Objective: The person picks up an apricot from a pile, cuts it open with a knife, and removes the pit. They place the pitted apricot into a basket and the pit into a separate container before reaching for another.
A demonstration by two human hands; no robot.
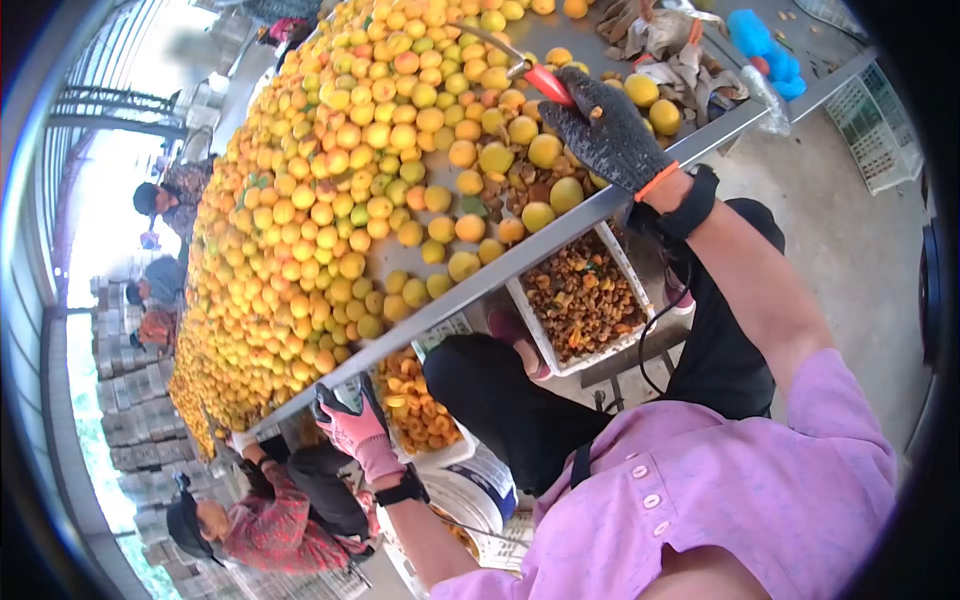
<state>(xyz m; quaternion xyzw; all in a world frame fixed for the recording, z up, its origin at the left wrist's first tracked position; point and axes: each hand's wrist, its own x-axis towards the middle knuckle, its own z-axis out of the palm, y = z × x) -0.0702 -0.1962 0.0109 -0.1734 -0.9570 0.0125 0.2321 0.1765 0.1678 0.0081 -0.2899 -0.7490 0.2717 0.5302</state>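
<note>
In the upper right, the right hand (610, 130) closes around a red-handled tool (549, 85) above the fruit (330, 190). Lower left, the left hand (356, 430) spreads beside the table edge (482, 281).

Blue plastic (765, 50) nr crumpled cloth (668, 50), crate (876, 140) on flr (800, 200)

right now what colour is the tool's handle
The handle is red, clearest in the head view.
</note>
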